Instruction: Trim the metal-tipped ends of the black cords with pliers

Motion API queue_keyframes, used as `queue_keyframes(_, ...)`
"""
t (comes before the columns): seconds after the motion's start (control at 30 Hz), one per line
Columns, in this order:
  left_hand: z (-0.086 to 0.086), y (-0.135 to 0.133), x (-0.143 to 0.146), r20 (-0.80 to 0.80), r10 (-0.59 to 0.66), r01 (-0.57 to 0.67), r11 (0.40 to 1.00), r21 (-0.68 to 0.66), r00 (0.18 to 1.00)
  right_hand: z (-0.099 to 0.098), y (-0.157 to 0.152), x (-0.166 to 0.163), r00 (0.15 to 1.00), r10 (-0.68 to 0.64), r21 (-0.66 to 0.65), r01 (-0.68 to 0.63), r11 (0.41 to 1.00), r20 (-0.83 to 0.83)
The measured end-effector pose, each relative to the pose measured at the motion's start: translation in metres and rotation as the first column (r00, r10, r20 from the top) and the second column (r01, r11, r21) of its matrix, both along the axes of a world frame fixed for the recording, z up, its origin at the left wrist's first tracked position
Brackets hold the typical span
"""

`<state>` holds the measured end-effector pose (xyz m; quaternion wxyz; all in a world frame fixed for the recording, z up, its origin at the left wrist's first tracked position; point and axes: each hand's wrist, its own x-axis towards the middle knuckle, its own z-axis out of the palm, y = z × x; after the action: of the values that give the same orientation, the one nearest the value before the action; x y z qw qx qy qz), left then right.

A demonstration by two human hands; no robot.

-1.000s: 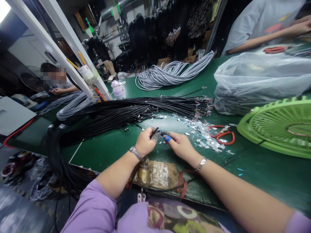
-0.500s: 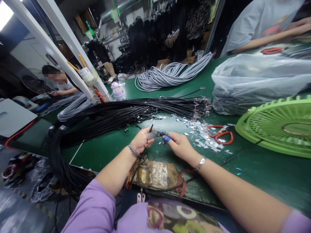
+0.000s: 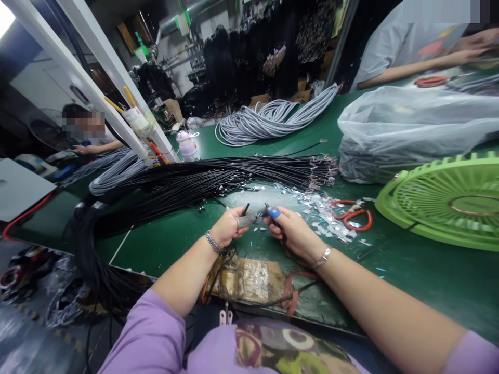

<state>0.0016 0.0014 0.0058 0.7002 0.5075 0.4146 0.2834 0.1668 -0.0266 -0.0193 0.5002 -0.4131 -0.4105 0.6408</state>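
Note:
My left hand is closed around a short black cable end, which sticks up between thumb and finger. My right hand faces it, closed on a slim dark thing whose kind is too small to make out. Grey wrapping covers fingertips on both hands, and a blue band is on the right thumb. The fingertips of the two hands nearly meet over the green table. Just beyond lies a thick bundle of black cables with stripped, coloured wire ends at its right.
Silvery scraps lie beside red-handled scissors. A green fan and a plastic bag stand to the right. Coiled grey cables lie behind. A taped block sits at the table's front edge. Two co-workers sit farther off.
My right hand has drawn slightly right and turned, so that a dark tip now shows above its fingers. My left hand stays nearly in place, still holding the cable.

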Motion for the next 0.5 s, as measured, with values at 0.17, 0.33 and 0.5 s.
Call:
queue_keyframes(0.17,0.0016,-0.0041,0.0026,-0.025,-0.017,0.019,0.999,0.046,1.0,0.0028,0.0001,-0.0006,0.985,0.086,-0.097,-0.102,0.99,-0.15)
queue_keyframes(0.33,0.0035,-0.0045,0.0019,-0.047,-0.028,0.031,0.998,0.046,0.998,0.0024,0.0003,0.0008,0.974,0.127,-0.117,-0.151,0.982,-0.19)
queue_keyframes(0.5,0.0041,-0.0033,0.0,-0.032,-0.056,0.056,0.998,0.016,0.998,-0.0012,0.0018,0.0034,0.944,0.2,-0.122,-0.238,0.964,-0.262)
